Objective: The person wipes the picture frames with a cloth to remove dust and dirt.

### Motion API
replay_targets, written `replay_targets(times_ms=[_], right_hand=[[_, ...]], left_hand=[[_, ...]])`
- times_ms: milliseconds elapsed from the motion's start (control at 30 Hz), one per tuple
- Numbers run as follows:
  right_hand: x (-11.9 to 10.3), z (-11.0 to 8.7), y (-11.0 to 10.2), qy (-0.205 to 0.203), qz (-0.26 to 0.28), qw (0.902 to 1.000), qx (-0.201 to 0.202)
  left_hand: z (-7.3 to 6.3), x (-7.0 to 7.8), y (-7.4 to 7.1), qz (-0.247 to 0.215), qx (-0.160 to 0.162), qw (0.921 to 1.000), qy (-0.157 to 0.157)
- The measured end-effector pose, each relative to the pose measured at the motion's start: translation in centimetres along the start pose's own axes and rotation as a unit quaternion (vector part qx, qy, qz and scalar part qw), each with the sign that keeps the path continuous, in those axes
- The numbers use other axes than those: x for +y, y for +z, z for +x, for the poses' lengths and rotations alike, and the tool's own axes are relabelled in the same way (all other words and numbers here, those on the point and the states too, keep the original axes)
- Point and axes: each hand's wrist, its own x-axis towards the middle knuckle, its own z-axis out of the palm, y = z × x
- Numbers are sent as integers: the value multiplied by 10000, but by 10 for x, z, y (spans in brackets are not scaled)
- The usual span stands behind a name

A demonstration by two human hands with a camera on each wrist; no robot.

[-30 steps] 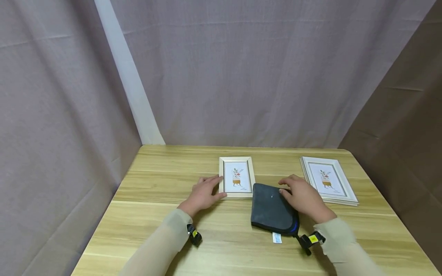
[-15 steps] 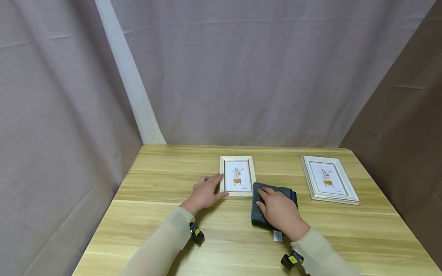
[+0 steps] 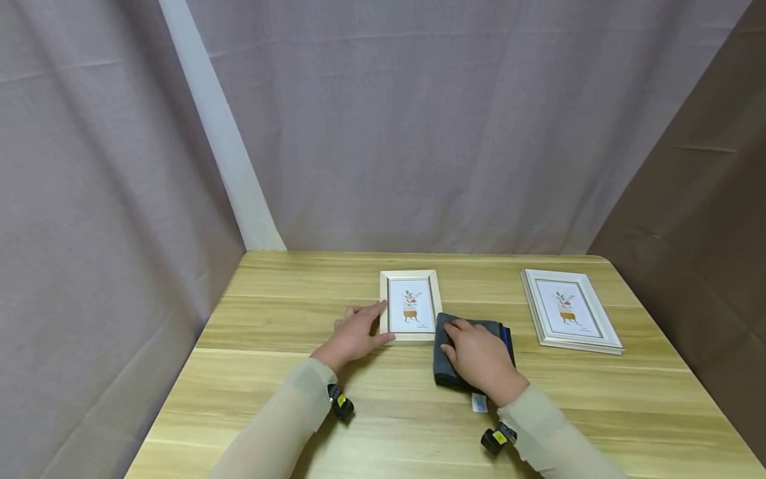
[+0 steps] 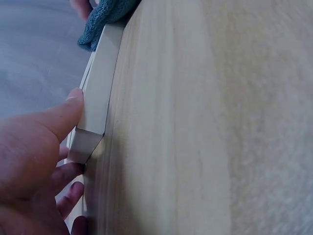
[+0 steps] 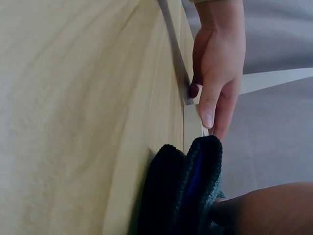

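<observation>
A picture frame (image 3: 409,338) with a pale wood border lies face up on the table. Its lower left corner is held by my left hand (image 3: 353,336), thumb at the bottom edge and fingers along the left side. In the left wrist view, the thumb (image 4: 68,110) lies against the frame's edge (image 4: 100,83). Against the frame's lower right corner sits a folded dark grey cloth (image 3: 445,372) with blue showing between its layers and a white tag. My right hand (image 3: 481,359) rests on top of this cloth, fingertips toward its upper left; the right wrist view hides those fingertips.
A stack of white picture frames (image 3: 568,309) lies at the table's right, beyond the cloth. Grey-mauve curtains (image 3: 419,133) hang behind the wooden table (image 3: 299,286). A small black camera is strapped to each wrist.
My right hand has moved left from the cloth's right part onto its middle, and the cloth's right side now shows folded layers. The left hand and the frame have stayed in place.
</observation>
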Motion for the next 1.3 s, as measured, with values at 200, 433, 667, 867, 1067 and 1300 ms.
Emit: replay_targets(times_ms=[200, 433, 667, 867, 1067, 1300], right_hand=[[2, 9, -3, -1, 3, 9999, -111], [2, 18, -7, -16, -32, 9995, -299], [4, 26, -8, -39, -82, 9991, -409], [7, 36, -8, 32, -84, 9989, -463], [10, 47, -8, -8, -148, 9985, -528], [12, 60, -10, -20, -167, 9976, -665]], left_hand=[[3, -3, 4, 3, 12, 10000, 6], [0, -4, 2, -66, 29, 10000, 67], [0, -4, 1, -64, 3, 10000, 75], [1, -2, 0, -53, 9, 10000, 72], [1, -1, 0, -101, -4, 9999, 63], [3, -6, 2, -66, 41, 9999, 99]])
